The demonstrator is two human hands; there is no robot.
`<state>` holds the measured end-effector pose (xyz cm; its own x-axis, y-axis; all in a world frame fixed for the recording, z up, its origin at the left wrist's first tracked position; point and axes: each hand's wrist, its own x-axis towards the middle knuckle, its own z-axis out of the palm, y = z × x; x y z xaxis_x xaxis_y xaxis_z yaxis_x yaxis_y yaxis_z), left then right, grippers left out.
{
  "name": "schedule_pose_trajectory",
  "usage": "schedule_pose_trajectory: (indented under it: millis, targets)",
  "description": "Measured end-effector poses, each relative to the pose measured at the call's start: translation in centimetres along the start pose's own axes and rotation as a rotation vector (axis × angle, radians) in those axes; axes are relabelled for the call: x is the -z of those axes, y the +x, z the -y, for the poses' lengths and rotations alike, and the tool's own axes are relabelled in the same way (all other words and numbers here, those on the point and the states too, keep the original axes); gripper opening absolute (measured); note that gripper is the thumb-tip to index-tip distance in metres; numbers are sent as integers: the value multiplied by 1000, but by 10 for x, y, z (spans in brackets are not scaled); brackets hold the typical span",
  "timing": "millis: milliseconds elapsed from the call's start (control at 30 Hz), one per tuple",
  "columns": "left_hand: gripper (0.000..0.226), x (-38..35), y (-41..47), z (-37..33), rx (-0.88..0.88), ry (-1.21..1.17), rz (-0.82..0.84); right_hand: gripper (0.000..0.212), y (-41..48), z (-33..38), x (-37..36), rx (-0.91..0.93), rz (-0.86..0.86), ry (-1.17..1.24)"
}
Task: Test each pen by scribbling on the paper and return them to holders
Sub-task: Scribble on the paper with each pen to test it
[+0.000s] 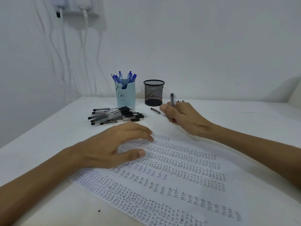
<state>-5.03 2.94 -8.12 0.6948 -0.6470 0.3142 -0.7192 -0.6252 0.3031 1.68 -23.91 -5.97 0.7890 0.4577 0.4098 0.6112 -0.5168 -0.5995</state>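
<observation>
1. Currently, my left hand (117,144) lies over the far-left part of the paper (179,176). Its fingers are spread and relaxed and grasp nothing; I cannot tell whether the fingertips press the sheet.
2. My right hand (180,115) is curled around a black pen (172,99), near the far edge of the paper. The pen stands roughly upright above the knuckles and is blurred.
3. A second dark pen (155,110) lies flat on the table (48,144), running under the right hand.
4. The paper reaches from the middle to the near right, covered in rows of the word "TEST".
5. A pile of black pens (117,115) lies on the table just beyond the left hand.
6. Behind that pile stands a light-blue holder (126,95) with blue pens (125,77) sticking out of it.
7. A black mesh holder (154,92) stands to its right, just beyond the right hand.
8. White cables (84,30) hang on the far-left wall.
</observation>
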Motion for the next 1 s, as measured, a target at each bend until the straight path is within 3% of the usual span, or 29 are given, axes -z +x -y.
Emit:
schedule_pose_trajectory:
  millis: [133,200,333,500,800,1000]
  targets:
    - [58,-1,0,-3,-6,7,24,63,-7,-1,2,-141,-134,343]
    - [53,-1,1,0,8,5,37,63,-12,0,1,-146,-170,326]
    - [44,0,2,5,34,9,65,65,-19,0,0,-239,-64,462]
    - [45,1,2,7,27,51,81,15,-22,5,-7,-257,32,456]
    - [63,1,-3,-2,7,8,88,14,-18,8,-8,-278,127,411]
    - [62,-1,-2,0,9,-5,110,17,-18,1,-13,-201,63,353]
